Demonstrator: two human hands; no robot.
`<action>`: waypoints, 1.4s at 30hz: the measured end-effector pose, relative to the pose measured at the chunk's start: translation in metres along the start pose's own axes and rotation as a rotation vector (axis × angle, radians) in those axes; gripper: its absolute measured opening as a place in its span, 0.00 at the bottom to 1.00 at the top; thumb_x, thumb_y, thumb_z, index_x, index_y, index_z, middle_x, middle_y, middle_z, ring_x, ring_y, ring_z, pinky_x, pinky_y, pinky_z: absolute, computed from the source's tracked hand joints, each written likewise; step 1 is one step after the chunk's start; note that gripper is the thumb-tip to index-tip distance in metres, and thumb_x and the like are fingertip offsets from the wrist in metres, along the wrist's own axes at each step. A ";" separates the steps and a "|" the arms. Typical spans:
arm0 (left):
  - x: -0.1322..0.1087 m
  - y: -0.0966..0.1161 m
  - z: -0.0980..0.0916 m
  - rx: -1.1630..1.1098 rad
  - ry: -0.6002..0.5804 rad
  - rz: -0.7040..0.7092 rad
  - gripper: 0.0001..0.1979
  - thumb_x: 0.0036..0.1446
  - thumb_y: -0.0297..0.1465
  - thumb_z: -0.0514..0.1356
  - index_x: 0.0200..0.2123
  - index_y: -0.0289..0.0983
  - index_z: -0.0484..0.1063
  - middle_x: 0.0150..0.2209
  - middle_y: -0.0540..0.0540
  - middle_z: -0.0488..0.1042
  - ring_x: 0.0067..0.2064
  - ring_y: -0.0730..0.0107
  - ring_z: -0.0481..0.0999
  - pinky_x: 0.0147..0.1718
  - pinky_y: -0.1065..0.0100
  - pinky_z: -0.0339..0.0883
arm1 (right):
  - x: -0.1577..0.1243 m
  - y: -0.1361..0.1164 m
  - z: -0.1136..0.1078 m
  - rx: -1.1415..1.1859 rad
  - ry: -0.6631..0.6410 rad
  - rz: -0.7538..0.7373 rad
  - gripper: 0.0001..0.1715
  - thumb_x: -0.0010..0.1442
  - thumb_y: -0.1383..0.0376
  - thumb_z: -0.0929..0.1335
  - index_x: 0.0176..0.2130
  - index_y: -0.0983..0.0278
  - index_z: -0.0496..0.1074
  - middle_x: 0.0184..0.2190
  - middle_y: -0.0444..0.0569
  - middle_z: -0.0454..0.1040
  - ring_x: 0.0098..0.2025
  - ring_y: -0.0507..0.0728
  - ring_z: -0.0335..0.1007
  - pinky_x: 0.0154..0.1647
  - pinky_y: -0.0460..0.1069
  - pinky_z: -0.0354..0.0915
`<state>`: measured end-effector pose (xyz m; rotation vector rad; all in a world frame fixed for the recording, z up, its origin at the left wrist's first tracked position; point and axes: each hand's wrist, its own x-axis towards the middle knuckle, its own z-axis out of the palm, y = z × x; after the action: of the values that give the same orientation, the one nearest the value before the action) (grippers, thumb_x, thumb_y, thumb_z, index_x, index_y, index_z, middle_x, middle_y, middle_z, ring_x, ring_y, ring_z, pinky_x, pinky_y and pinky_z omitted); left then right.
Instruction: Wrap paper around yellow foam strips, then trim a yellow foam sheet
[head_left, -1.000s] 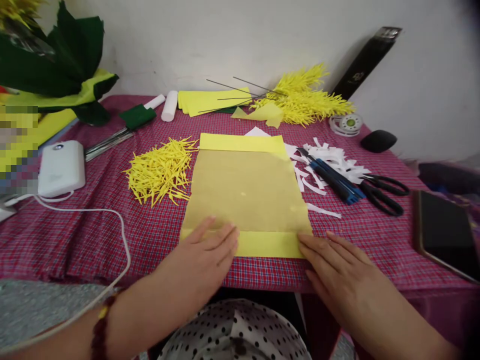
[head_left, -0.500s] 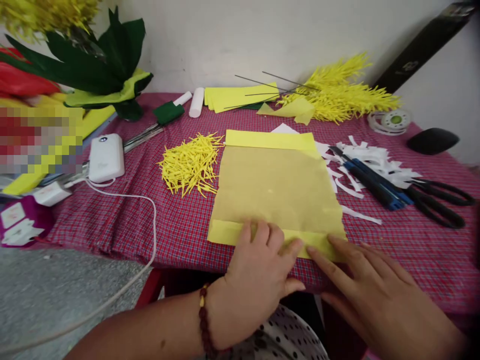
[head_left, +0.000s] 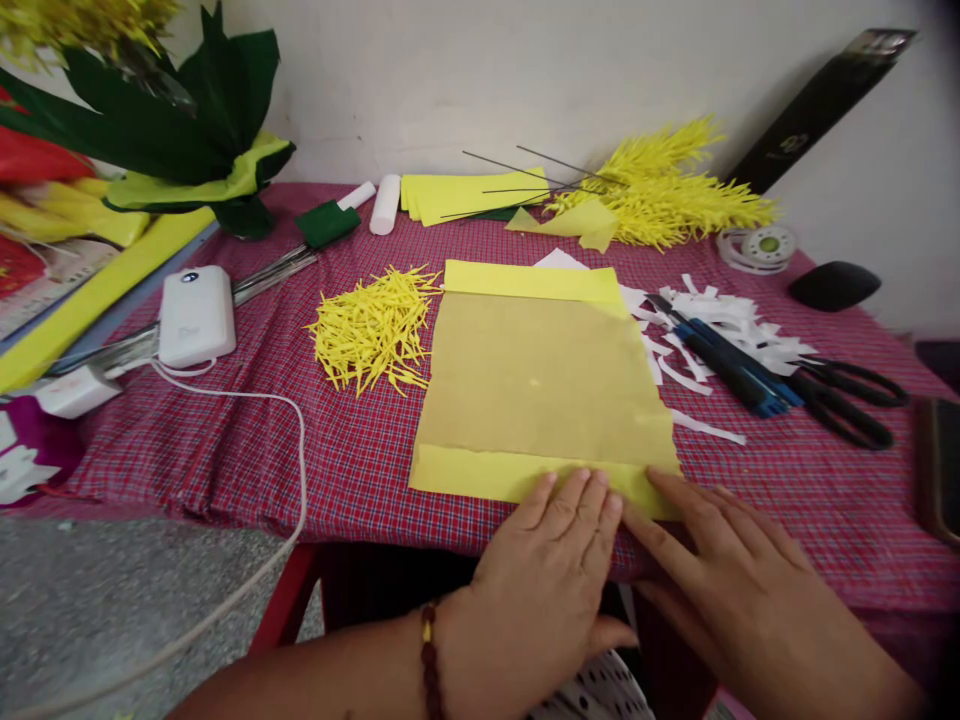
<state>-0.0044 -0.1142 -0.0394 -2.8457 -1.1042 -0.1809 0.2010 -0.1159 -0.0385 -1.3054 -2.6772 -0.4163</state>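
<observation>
A sheet of yellow crepe paper (head_left: 547, 375) lies flat near the table's front edge. Its far and near edges are brighter yellow folded strips, and its middle is a duller tan-yellow. My left hand (head_left: 551, 565), with a beaded bracelet at the wrist, rests its outstretched fingertips on the near strip, right of its middle. Beside it, my right hand (head_left: 739, 575) touches the strip's right end with its fingers spread. Both thumbs hang below the table edge. Left of the sheet is a pile of thin yellow paper shreds (head_left: 371, 330).
A utility knife (head_left: 724, 355), black-handled scissors (head_left: 847, 400) and white paper scraps lie to the right. Yellow strips (head_left: 472, 195), wires and fringed yellow stems (head_left: 660, 190) are at the back. A white power bank (head_left: 196, 315) with a cable sits left. A phone (head_left: 937, 470) is at the far right.
My left hand has slid right along the near strip, and its fingers now lie straighter. My right hand stays at the right end. The view has shifted slightly to the right.
</observation>
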 end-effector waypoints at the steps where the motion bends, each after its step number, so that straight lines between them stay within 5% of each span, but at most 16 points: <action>1: 0.000 0.000 0.000 0.001 -0.001 0.000 0.42 0.60 0.53 0.47 0.65 0.24 0.51 0.66 0.35 0.51 0.68 0.54 0.47 0.65 0.57 0.45 | -0.001 0.001 0.000 0.002 -0.006 0.001 0.22 0.58 0.65 0.61 0.50 0.63 0.71 0.50 0.66 0.69 0.45 0.70 0.70 0.38 0.64 0.70; 8: 0.001 -0.001 0.001 -0.012 0.013 0.004 0.43 0.59 0.54 0.48 0.64 0.24 0.53 0.66 0.34 0.53 0.67 0.53 0.49 0.64 0.58 0.46 | 0.005 0.012 -0.011 0.109 0.000 0.034 0.27 0.63 0.58 0.59 0.59 0.64 0.61 0.52 0.61 0.71 0.49 0.67 0.70 0.46 0.64 0.69; 19: 0.002 -0.004 0.007 -0.167 0.037 0.017 0.38 0.59 0.51 0.51 0.66 0.36 0.49 0.68 0.41 0.47 0.68 0.54 0.44 0.63 0.53 0.47 | 0.028 -0.021 0.005 0.269 -0.046 0.011 0.42 0.63 0.60 0.59 0.68 0.71 0.38 0.64 0.64 0.57 0.65 0.64 0.53 0.54 0.62 0.66; 26: 0.002 -0.003 0.003 -0.140 0.019 0.014 0.36 0.62 0.47 0.49 0.66 0.33 0.49 0.67 0.38 0.51 0.67 0.53 0.49 0.63 0.53 0.46 | 0.008 -0.019 0.016 0.185 -0.016 0.059 0.44 0.65 0.54 0.56 0.68 0.75 0.35 0.64 0.68 0.55 0.64 0.68 0.54 0.53 0.64 0.65; 35: -0.009 -0.002 0.001 0.017 0.072 0.046 0.39 0.63 0.50 0.41 0.62 0.21 0.54 0.63 0.33 0.59 0.66 0.51 0.53 0.64 0.56 0.43 | -0.008 -0.014 0.036 0.120 0.027 0.047 0.45 0.61 0.54 0.58 0.69 0.67 0.37 0.70 0.57 0.41 0.64 0.71 0.53 0.56 0.65 0.57; 38: -0.001 0.001 -0.004 0.027 0.134 0.002 0.32 0.65 0.43 0.43 0.62 0.24 0.54 0.63 0.36 0.60 0.66 0.54 0.54 0.64 0.59 0.45 | -0.006 -0.012 0.041 0.116 0.059 0.026 0.45 0.60 0.57 0.58 0.69 0.65 0.34 0.70 0.54 0.37 0.63 0.70 0.54 0.53 0.64 0.60; 42: 0.021 0.003 -0.015 -0.104 0.115 -0.042 0.41 0.62 0.53 0.36 0.64 0.25 0.51 0.65 0.37 0.56 0.67 0.56 0.51 0.64 0.62 0.47 | -0.011 -0.009 0.055 0.130 0.172 -0.010 0.47 0.58 0.64 0.58 0.69 0.62 0.29 0.71 0.47 0.30 0.62 0.70 0.55 0.47 0.64 0.64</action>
<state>0.0122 -0.1043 -0.0214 -2.8610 -1.1638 -0.4106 0.2007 -0.1133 -0.0950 -1.1645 -2.5239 -0.3331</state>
